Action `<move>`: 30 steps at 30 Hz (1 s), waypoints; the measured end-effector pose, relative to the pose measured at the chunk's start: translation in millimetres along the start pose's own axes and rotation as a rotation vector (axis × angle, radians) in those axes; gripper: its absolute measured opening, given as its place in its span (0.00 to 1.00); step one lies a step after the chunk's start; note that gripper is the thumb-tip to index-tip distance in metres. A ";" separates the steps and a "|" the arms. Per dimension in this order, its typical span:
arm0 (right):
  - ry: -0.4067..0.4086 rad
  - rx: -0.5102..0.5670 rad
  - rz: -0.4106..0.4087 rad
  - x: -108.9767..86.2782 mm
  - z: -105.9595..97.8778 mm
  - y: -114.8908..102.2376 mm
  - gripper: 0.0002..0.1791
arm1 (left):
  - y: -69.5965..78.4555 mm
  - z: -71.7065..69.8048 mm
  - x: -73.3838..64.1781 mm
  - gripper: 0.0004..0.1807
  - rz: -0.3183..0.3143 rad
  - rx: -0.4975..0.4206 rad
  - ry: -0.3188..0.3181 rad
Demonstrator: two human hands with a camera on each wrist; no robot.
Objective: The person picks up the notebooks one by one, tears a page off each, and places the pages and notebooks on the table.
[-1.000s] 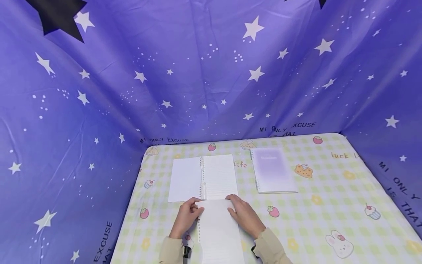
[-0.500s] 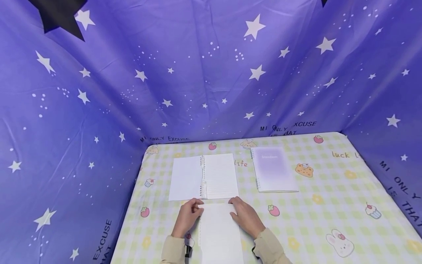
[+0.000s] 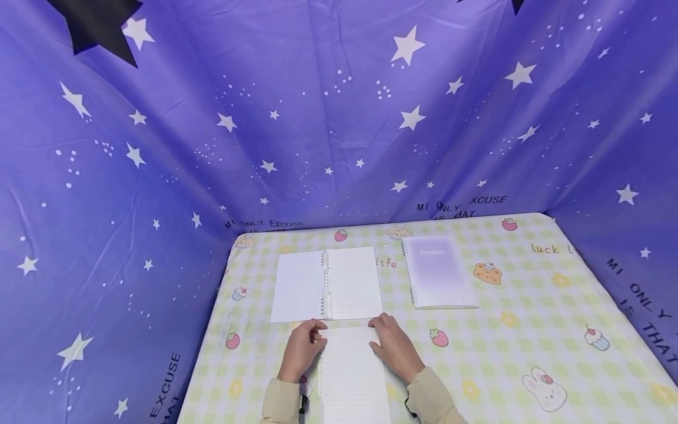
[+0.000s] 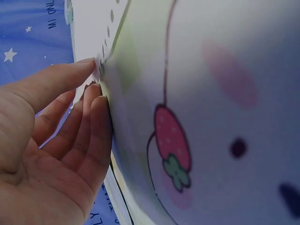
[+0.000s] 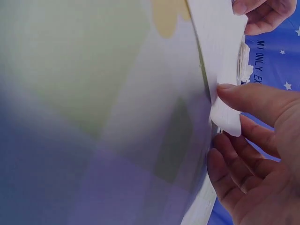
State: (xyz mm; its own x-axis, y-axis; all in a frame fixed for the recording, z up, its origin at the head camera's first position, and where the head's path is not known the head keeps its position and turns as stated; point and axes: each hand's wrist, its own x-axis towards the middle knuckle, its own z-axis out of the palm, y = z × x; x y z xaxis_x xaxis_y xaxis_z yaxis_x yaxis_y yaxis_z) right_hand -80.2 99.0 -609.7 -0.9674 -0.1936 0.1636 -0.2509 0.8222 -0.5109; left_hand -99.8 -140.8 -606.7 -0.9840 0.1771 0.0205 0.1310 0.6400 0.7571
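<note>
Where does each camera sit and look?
Head: on the head, facing forward and down at table and paper; left hand and right hand show.
Left wrist: worn there, facing the paper's edge; left hand shows.
Right wrist: worn there, facing paper; right hand, part of left hand show.
Shared: head and right wrist show both hands.

Paper (image 3: 352,377) at near side of surface (image 3: 508,356). Left hand's fingers (image 3: 312,325) at paper's far left corner, right hand's fingers (image 3: 380,323) at far right corner. Open notebook (image 3: 353,282) behind paper, small gap between. Closed notebook (image 3: 439,274) right of open notebook, near it, bit of surface between. Curtain (image 3: 328,118) behind surface, left of it and right of it too.
</note>
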 end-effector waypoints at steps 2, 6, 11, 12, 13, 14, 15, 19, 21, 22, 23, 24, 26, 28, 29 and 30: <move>0.008 -0.010 -0.003 1.0 0.7 0.3 0.20 | -0.5 0.3 0.7 0.11 0.001 0.007 0.004; 0.019 -0.032 -0.017 2.6 1.9 1.3 0.21 | -1.5 0.4 1.6 0.11 0.003 0.023 0.015; 0.035 -0.045 -0.034 4.1 1.1 0.7 0.20 | -1.9 -2.8 1.9 0.12 0.000 0.041 0.035; 0.039 -0.045 -0.037 4.3 0.4 0.0 0.20 | -1.7 -3.9 2.1 0.12 -0.006 0.042 0.037; 0.037 -0.047 -0.037 4.6 0.2 -0.4 0.20 | -1.5 -5.3 2.3 0.12 -0.014 0.040 0.037; 0.034 -0.041 -0.036 4.9 -0.4 -1.0 0.20 | -1.5 -6.7 2.5 0.11 -0.018 0.036 0.038; 0.030 -0.037 -0.034 5.2 -1.1 -1.9 0.20 | -1.6 -8.1 2.9 0.11 -0.024 0.030 0.036; 0.021 -0.006 -0.036 7.5 -0.9 -4.8 0.21 | -2.9 -14.0 4.5 0.10 -0.034 -0.001 0.046; 0.031 0.010 -0.053 9.6 0.1 -6.1 0.20 | -4.5 -16.5 6.3 0.10 -0.029 -0.018 0.067; 0.037 0.013 -0.064 11.0 1.0 -6.5 0.20 | -5.3 -17.8 7.4 0.10 -0.024 -0.027 0.081; 0.046 0.013 -0.078 12.5 1.7 -7.2 0.20 | -5.9 -19.3 8.6 0.09 -0.017 -0.035 0.095; 0.053 0.012 -0.093 14.3 2.3 -8.1 0.21 | -6.5 -21.0 9.8 0.09 -0.012 -0.040 0.109; 0.073 0.004 -0.124 18.2 3.5 -10.5 0.21 | -7.5 -24.6 13.0 0.09 -0.020 -0.051 0.133; 0.093 -0.010 -0.152 22.6 4.6 -13.7 0.21 | -8.1 -28.9 16.4 0.08 -0.034 -0.057 0.150; 0.102 -0.015 -0.165 25.1 5.2 -15.4 0.22 | -8.3 -31.1 18.2 0.09 -0.042 -0.057 0.158; 0.107 -0.019 -0.173 27.6 5.6 -17.4 0.22 | -8.6 -33.3 20.1 0.09 -0.056 -0.064 0.165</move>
State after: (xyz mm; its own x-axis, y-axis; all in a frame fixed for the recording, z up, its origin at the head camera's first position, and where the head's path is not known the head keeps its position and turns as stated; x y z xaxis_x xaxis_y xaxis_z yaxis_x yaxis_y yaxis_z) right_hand -102.8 76.4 -601.0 -0.9005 -0.2757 0.3363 -0.4112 0.7916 -0.4519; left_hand -124.7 -167.7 -591.1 -0.9967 0.0143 0.0804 0.0731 0.5957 0.7998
